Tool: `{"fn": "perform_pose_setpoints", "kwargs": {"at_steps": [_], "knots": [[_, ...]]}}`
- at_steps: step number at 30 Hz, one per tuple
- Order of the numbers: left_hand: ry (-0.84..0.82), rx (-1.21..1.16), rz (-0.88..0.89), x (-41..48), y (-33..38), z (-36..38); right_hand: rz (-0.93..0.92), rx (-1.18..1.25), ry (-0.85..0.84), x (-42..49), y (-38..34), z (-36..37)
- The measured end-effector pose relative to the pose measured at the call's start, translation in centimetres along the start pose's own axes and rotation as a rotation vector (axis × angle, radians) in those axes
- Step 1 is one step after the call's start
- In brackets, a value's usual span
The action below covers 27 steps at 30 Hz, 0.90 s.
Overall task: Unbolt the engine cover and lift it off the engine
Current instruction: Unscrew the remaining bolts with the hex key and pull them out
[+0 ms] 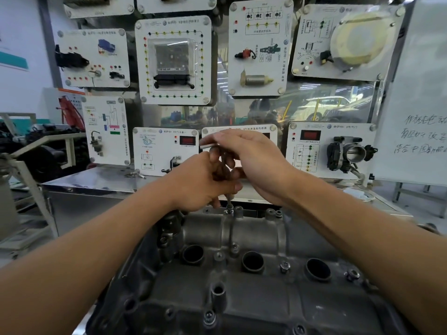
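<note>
I count one engine cover [242, 296] with three round wells [252, 262] in its top. My two hands, left hand [203, 184] and right hand [254, 160], hold one T-handle wrench [206, 146].

An automotive training workshop: wall-mounted sensor demonstration boards [173, 59], bare engine [242, 274].

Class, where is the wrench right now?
In the head view, the wrench stands centre frame, gripped by the left hand and right hand, its tip on a bolt at the far edge of the engine cover.
</note>
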<state>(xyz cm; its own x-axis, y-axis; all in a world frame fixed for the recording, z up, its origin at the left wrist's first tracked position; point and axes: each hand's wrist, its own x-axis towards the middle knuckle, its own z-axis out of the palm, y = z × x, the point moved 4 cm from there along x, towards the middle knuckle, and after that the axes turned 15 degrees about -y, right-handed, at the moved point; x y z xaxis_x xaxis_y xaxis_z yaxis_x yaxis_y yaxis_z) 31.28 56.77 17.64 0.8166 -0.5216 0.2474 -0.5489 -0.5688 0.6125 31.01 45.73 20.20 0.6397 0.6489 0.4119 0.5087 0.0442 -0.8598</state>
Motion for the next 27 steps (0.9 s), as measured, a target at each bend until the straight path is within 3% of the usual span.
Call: {"fn": "perform_pose_setpoints", "kwargs": {"at_steps": [3,12,19,22,27], "knots": [[-0.022,0.055,0.005,0.0,0.3,0.0,-0.026,-0.107,-0.043,-0.1,-0.2,0.3],[-0.022,0.033,-0.060,-0.1,-0.4,-0.3,-0.065,-0.055,-0.119,-0.1,-0.1,-0.8],[-0.040,-0.044,-0.035,-0.6,0.0,-0.5,-0.091,0.318,-0.107,-0.4,0.9,-3.4],[-0.036,-0.023,-0.046,-0.5,0.0,-0.4,-0.051,0.411,-0.029,-0.1,1.3,-3.1],[-0.014,-0.017,-0.029,-0.4,0.0,-0.4,0.023,0.362,0.109,0.8,1.8,-1.5]]}}
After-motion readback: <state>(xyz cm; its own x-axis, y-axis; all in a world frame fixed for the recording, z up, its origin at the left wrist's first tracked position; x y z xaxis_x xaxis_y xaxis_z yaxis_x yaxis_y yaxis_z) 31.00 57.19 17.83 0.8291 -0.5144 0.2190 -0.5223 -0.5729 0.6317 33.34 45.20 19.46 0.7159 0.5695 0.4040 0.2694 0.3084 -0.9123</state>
